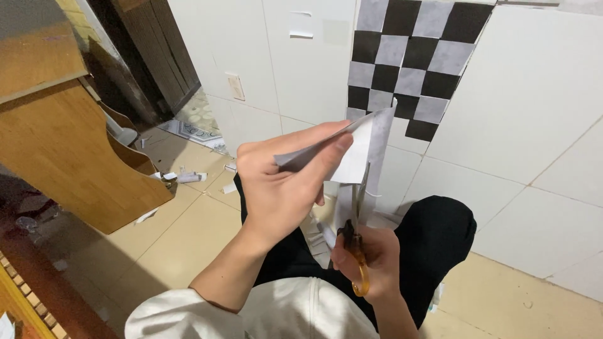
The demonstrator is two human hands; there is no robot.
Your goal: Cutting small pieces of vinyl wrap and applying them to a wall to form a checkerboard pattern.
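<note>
Beige tiled floor (188, 232), white tiled wall (534, 125), left hand (282, 182) pinching folded grey paper sheet (364, 144) at twelve o'clock, right hand (370, 257) closed around orange-handled scissors (358, 251) at six o'clock.

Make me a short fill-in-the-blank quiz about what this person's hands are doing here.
1. The left hand holds a sheet of ____.
2. The right hand works a pair of ____ with orange handles.
3. The blades point ____ into the paper.
4. The checkerboard on the wall has grey and ____ squares.

Missing words: paper; scissors; upward; black
</note>
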